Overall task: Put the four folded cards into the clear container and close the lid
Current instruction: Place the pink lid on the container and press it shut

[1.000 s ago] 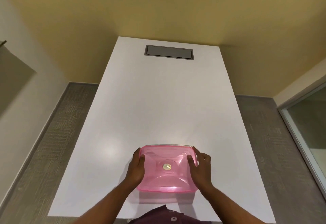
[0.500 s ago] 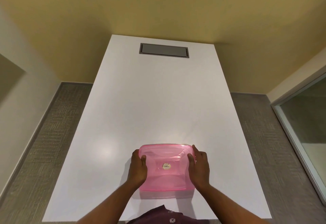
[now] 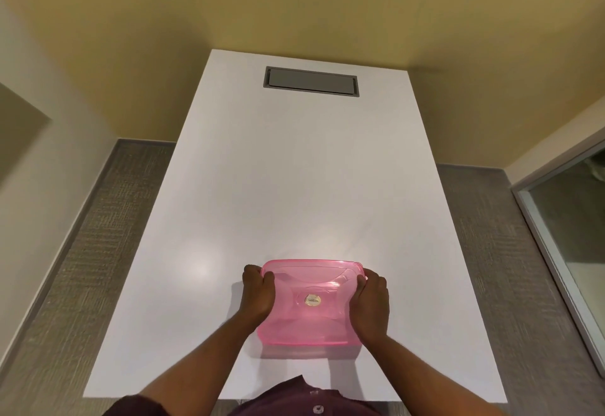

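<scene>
1. Since the earlier frames the hands have slid from the lid's mid-sides up toward its far corners; the container itself sits at about the same spot on the table, and the camera has tilted a little.
2. Pink translucent lid [image 3: 311, 301] covers the container, which sits near the near edge of the white table [image 3: 294, 170], roughly centred between the left and right edges.
3. Left hand [image 3: 257, 294] clamps the lid's left edge near the far-left corner, fingers curled over the rim and thumb on top.
4. Right hand [image 3: 371, 301] does the same on the right edge near the far-right corner, fingers wrapped around the side.
5. Both hands hold the container narrowly, closed on the rim, nothing else in them.
6. No folded cards show on the table; through the tinted lid I cannot tell whether they are inside.
7. A small oval sticker [image 3: 312, 300] sits at the lid's centre; a grey hatch [image 3: 311, 82] is set in the table by the far edge.
8. Step, as a judgement: sealing the lid, last part of the task.
9. Next move likely calls for pressing down around the corners until the rim seats evenly, then checking that the near edge is not lifted.
</scene>
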### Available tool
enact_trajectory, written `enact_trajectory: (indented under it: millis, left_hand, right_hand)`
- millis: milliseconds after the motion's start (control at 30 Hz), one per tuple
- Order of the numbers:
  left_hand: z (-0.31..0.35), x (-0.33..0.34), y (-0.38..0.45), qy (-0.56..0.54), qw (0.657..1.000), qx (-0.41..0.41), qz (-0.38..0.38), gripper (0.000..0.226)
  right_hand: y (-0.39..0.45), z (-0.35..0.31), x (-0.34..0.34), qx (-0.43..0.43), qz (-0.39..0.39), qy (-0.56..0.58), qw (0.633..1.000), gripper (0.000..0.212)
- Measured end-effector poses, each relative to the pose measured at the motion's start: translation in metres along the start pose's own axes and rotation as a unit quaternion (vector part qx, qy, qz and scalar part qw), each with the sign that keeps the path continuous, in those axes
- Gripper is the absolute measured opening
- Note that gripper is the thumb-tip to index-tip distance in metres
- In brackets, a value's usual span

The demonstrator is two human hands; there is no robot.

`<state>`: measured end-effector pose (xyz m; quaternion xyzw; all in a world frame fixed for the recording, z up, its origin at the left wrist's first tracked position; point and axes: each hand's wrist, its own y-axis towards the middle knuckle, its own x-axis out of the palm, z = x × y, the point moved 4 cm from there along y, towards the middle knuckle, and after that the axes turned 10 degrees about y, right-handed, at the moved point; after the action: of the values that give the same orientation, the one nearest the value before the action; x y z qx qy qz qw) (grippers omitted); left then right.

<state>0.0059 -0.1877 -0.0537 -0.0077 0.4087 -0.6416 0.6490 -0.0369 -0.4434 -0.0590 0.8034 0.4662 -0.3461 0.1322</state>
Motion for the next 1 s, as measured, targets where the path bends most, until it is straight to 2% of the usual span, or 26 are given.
enact_trajectory:
  millis: [100,267,533,867,1000]
  left_hand:
    - [-0.001,0.003,-0.001,-0.024,1.000,0.009,0.006,0.010]
    - [-0.002,0.006,-0.002,-0.050,0.998,0.027,0.009,0.030]
    - [-0.006,0.008,0.001,0.032,0.995,0.054,0.081,0.025]
    - [-0.007,0.008,0.013,0.058,0.994,0.001,0.090,0.034]
    - [-0.008,0.003,0.030,0.020,0.992,-0.050,0.115,0.032]
  right_hand:
    - [-0.001,-0.002,-0.001,-0.003,-0.005,0.013,1.000,0.030]
    - [0.002,0.003,0.001,0.042,-0.026,0.033,0.998,0.021]
    - [0.004,0.006,0.003,0.056,-0.030,0.012,0.998,0.021]
    - [0.003,-0.001,0.002,0.044,-0.015,-0.017,0.999,0.024]
    - [0.000,-0.002,0.002,0.040,-0.017,-0.029,0.999,0.025]
